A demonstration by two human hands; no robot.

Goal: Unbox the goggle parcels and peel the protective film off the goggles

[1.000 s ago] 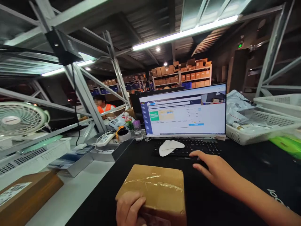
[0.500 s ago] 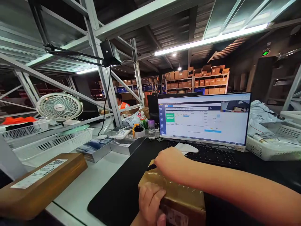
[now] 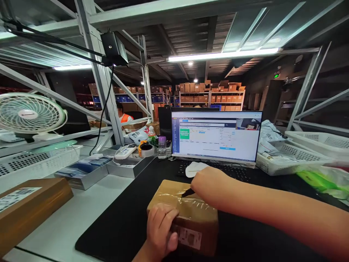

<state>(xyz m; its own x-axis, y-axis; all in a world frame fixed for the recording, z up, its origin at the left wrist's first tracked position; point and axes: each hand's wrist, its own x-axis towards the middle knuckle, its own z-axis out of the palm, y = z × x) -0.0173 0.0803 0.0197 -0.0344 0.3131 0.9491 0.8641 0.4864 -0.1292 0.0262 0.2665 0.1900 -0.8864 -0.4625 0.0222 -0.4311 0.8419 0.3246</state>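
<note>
A brown cardboard box [image 3: 174, 196], wrapped in clear tape, lies on the black desk mat [image 3: 117, 225] in front of me. My left hand [image 3: 159, 231] grips its near left corner, fingers curled over the edge. My right hand [image 3: 209, 183] rests on the box's top, closed around a small dark tool [image 3: 188, 192] whose tip touches the tape. A label shows on the box's near face. Behind the box are a keyboard [image 3: 231, 171] and a lit monitor [image 3: 216, 136].
A long brown box [image 3: 29, 207] lies at the left edge. Metal trays [image 3: 109, 169], a tape roll, a small bottle and a fan [image 3: 29, 114] stand left. White baskets [image 3: 289, 160] and a green bag [image 3: 324, 180] sit right. A person in orange is behind the racks.
My right hand left the keyboard, came onto the box top and now holds a dark tool against the tape. My view swung left, then back right.
</note>
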